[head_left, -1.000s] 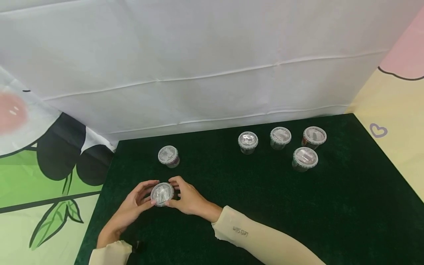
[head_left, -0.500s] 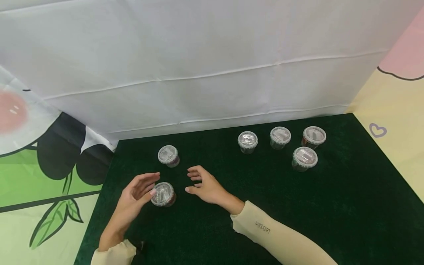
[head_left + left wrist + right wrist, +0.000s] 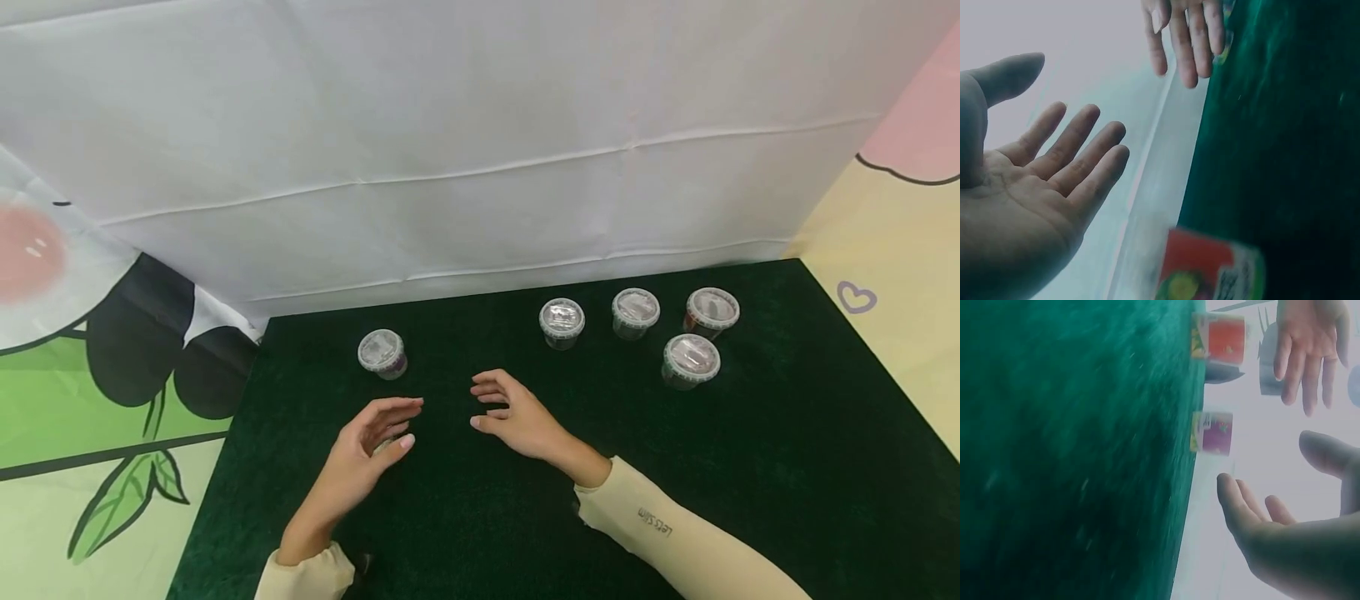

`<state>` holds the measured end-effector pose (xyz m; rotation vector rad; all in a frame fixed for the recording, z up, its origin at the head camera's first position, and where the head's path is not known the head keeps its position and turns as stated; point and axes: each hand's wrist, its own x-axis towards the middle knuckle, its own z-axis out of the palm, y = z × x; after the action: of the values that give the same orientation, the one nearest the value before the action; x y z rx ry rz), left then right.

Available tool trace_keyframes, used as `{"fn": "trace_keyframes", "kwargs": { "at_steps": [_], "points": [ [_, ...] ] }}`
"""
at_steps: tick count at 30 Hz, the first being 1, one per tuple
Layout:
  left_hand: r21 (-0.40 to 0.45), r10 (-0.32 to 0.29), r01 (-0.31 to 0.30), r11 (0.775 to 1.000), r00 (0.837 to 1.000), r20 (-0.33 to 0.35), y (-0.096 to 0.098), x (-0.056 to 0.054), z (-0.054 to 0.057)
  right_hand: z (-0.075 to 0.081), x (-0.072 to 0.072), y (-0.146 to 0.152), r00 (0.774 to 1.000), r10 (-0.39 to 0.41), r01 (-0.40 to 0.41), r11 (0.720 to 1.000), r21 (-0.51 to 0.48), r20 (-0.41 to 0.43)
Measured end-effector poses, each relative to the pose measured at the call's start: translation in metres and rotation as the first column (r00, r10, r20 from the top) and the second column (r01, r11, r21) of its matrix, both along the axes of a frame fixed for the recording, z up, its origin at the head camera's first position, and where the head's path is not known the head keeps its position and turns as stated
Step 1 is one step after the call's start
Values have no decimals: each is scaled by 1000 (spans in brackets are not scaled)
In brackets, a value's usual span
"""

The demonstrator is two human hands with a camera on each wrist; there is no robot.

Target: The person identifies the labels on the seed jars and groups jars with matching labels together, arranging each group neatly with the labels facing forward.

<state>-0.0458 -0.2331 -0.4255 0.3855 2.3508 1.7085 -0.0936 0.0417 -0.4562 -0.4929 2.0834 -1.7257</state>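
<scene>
With left hand (image 3: 362, 458) and right hand (image 3: 523, 422) spread, purple-labelled tub (image 3: 383, 355) at left's twelve o'clock could be toppled by overreach.

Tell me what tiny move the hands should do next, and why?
Perhaps the right hand should reach toward the leftmost tub of the four on the right. Its fingers are open and hold nothing, and of those four, that tub looks nearest to it in the head view. The left hand holds nothing either.
</scene>
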Motion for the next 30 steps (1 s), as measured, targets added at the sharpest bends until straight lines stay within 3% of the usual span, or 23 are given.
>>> {"fn": "trace_keyframes", "kwargs": {
  "at_steps": [5,14,30],
  "points": [
    [12,-31,30,999,998,52,20,-2,-6,-3,1,18,1000,-2,2,1000,0,-18],
    [49,-79,76,996,995,58,53,-8,-11,-2,2,41,998,-59,59,998,10,2],
    [74,-87,81,994,992,86,89,-30,-21,-4,0,73,987,-159,159,986,47,-18]
  ]
}}
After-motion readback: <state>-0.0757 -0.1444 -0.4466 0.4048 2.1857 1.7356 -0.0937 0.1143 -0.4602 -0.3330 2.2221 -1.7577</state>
